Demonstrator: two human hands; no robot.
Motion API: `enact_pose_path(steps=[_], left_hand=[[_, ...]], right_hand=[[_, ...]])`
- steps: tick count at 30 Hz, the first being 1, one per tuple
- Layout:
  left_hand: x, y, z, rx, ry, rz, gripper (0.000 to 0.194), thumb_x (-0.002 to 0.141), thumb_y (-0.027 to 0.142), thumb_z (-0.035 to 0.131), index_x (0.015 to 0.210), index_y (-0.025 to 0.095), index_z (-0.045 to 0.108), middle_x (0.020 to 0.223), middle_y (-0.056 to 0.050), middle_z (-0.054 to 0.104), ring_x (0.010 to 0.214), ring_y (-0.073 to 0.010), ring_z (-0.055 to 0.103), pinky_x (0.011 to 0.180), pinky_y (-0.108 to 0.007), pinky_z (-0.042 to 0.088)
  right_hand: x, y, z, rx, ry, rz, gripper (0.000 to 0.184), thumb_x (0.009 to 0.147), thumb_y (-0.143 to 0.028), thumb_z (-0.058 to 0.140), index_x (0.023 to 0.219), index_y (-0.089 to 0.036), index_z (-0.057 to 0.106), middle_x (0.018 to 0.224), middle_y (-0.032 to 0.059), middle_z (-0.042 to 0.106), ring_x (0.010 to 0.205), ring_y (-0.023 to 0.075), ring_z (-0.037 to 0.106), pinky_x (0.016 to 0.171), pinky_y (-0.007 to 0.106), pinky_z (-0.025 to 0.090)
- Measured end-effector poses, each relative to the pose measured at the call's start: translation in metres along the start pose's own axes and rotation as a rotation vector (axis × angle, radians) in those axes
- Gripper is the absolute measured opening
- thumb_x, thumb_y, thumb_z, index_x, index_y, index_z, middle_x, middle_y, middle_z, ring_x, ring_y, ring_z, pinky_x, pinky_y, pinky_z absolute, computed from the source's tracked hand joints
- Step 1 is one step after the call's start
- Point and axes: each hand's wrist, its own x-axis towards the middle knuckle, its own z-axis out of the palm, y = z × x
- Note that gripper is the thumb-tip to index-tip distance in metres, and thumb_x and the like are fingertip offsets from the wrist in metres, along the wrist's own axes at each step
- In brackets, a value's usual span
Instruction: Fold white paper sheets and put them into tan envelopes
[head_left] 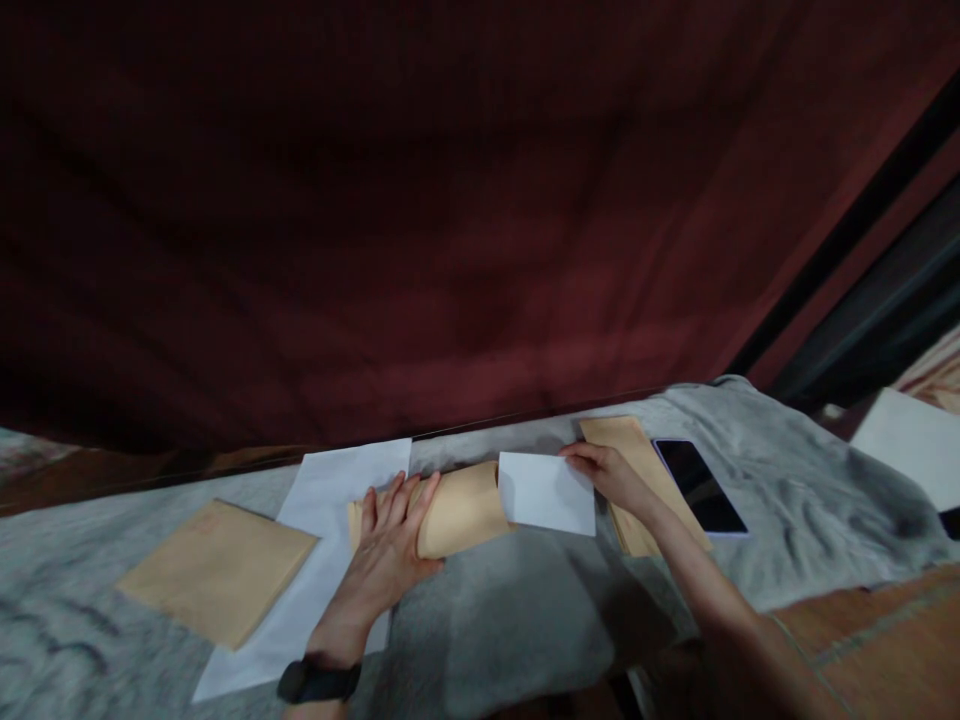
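Observation:
My left hand [394, 535], with a dark band on its wrist, lies spread on a brown paper envelope [465, 508], pressing its left part down. The envelope's right end bulges open. At that end a folded white sheet of paper [546, 492] meets the envelope's mouth; whether its edge is inside I cannot tell. My right hand [611, 475] pinches the sheet by its upper right edge, between thumb and fingers. Under the left hand and the envelope spreads a larger white sheet [352, 475].
A stack of brown envelopes [217, 570] lies at the left, partly over the large sheet. More brown envelopes [630, 450] and a dark-screened phone [699, 485] lie at the right. Grey cloth [795, 470] covers the surface; a dark red curtain [480, 250] hangs behind it.

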Motion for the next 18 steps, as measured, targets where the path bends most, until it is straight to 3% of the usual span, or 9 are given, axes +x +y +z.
enact_pose_path(steps=[5,9,12,15,18], left_hand=[[0.001,0.004,0.002,-0.018,-0.001,0.033,0.108,0.069,0.028,0.072,0.161,0.026,0.017,0.154,-0.014,0.048,0.150,-0.0381,0.030,0.122,-0.064,0.013],[0.002,0.004,0.003,-0.045,-0.022,0.013,0.110,0.067,0.028,0.074,0.161,0.026,0.017,0.153,-0.014,0.048,0.150,-0.0390,0.030,0.122,-0.064,0.013],[0.001,0.002,0.003,-0.064,-0.039,-0.054,0.110,0.067,0.030,0.075,0.161,0.025,0.018,0.154,-0.016,0.045,0.150,-0.0404,0.029,0.121,-0.065,0.014],[0.002,0.001,0.003,-0.099,-0.052,-0.091,0.108,0.069,0.032,0.075,0.161,0.024,0.018,0.156,-0.017,0.042,0.149,-0.0411,0.030,0.120,-0.065,0.016],[0.004,0.008,0.005,-0.154,-0.068,-0.084,0.112,0.069,0.033,0.076,0.162,0.025,0.013,0.156,-0.017,0.041,0.149,-0.0407,0.031,0.120,-0.065,0.018]], right_hand=[[-0.001,-0.005,-0.001,0.064,-0.023,0.047,0.023,0.082,-0.040,0.061,0.085,-0.025,0.077,0.084,0.0029,0.076,0.080,0.0237,0.067,0.074,0.033,0.052],[0.003,-0.004,-0.005,0.275,0.099,0.181,0.016,0.070,-0.038,0.073,0.077,-0.024,0.074,0.074,-0.0001,0.070,0.074,0.0211,0.062,0.069,0.031,0.048],[0.005,-0.001,-0.008,0.424,0.181,0.277,0.022,0.064,-0.040,0.077,0.073,-0.022,0.068,0.066,-0.0029,0.064,0.065,0.0175,0.058,0.061,0.027,0.046],[0.002,-0.003,-0.002,0.557,0.216,0.337,0.027,0.065,-0.043,0.078,0.076,-0.022,0.063,0.072,0.0001,0.068,0.067,0.0193,0.063,0.059,0.029,0.050],[-0.004,-0.009,0.019,0.686,0.227,0.369,0.028,0.068,-0.044,0.078,0.081,-0.023,0.064,0.087,0.0055,0.073,0.082,0.0250,0.070,0.069,0.035,0.057]])
